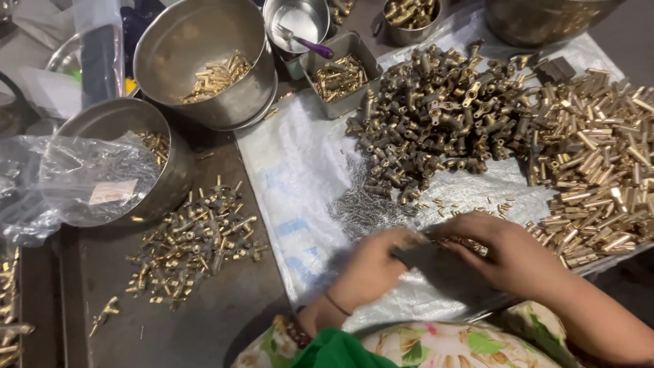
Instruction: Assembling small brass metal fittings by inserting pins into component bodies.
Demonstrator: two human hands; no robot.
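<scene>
The plastic sheet (293, 170) serves as landmark. On its far middle lies a heap of fittings (436, 109); right of that heap, also on the sheet, a pile of tubes (599, 170). Small springs (361, 204) lie on the sheet before the fittings. A square tin (340, 75) sits on its far edge. Left of the sheet, assembled pieces (194, 242) lie scattered, with two round pots (204, 61) behind them.
</scene>
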